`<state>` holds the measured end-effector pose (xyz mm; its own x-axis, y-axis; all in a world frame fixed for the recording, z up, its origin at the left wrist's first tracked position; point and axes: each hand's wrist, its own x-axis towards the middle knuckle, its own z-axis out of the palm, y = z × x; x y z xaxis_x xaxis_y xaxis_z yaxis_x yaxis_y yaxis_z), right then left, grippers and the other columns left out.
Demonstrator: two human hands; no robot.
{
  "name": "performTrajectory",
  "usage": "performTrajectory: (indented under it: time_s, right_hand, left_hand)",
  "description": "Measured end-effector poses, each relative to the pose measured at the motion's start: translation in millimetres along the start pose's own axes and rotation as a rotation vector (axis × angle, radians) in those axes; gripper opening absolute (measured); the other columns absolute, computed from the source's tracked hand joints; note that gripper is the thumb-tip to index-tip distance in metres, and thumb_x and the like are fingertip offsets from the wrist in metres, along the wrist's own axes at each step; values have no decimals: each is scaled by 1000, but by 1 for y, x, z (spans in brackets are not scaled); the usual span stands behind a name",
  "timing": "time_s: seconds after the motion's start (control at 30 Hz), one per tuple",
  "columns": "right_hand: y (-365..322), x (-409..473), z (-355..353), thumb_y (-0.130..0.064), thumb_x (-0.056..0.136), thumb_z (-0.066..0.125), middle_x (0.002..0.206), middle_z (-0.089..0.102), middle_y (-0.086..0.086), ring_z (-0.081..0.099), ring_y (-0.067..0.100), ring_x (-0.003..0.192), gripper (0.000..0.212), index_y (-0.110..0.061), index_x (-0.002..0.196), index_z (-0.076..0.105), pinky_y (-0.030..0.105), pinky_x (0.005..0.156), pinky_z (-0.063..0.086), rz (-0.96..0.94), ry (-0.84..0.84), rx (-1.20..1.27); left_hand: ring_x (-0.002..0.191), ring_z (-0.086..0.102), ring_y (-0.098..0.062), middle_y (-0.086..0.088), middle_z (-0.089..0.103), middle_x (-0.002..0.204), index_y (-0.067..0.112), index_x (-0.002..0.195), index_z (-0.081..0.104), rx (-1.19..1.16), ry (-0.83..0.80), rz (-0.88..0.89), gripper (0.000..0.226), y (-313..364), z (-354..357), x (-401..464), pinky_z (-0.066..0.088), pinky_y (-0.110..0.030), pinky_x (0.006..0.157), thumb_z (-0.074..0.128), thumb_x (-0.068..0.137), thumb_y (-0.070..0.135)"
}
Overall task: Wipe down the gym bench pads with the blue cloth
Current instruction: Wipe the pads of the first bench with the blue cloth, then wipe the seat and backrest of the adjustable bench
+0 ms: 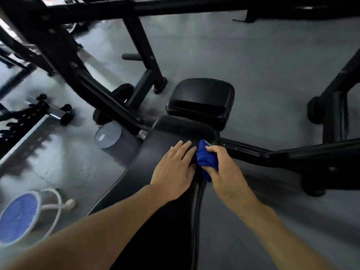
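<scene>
Bunched into a wad, the blue cloth (206, 159) is gripped by the curled right hand (227, 172) against the right edge of the long back pad (153, 172), while the left hand (175, 168) is laid flat, fingers straight, just beside it, the seat pad (201, 100) beyond.

Grey rubber floor (253, 61) with dull glare, black machine frames (64, 55) crossing overhead, a grey cylinder (108, 136) and a blue-faced floor fan (18, 217) at left
</scene>
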<state>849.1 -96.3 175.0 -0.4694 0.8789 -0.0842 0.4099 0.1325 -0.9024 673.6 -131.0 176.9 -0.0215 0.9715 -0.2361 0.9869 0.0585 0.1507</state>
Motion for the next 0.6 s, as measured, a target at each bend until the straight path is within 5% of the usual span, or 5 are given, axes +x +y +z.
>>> performTrajectory:
  time_s: [0.3, 0.47, 0.6]
  right_hand:
    - [-153, -118, 31, -6, 92, 69, 127, 54, -4, 48, -3, 108, 40, -10, 128, 54, -3, 91, 29, -118, -296, -162]
    - [-258, -182, 66, -9, 94, 67, 129, 52, -9, 50, -10, 113, 38, -17, 129, 52, 6, 98, 36, -255, -536, -147]
    - [-340, -234, 88, -7, 92, 69, 125, 55, -6, 54, 1, 110, 39, -15, 127, 53, 15, 99, 41, -453, -659, -185]
  left_hand:
    - [157, 8, -16, 2, 17, 169, 22, 160, 29, -114, -147, -297, 60, -64, -71, -273, 10, -34, 128, 38, 106, 46]
    - [155, 16, -14, 3, 24, 167, 19, 156, 38, -245, -50, -461, 57, -49, -135, -407, 14, -25, 123, 45, 104, 40]
    - [150, 28, -15, 2, 33, 161, 16, 151, 45, -286, 39, -591, 52, -31, -176, -506, 27, -28, 121, 47, 104, 35]
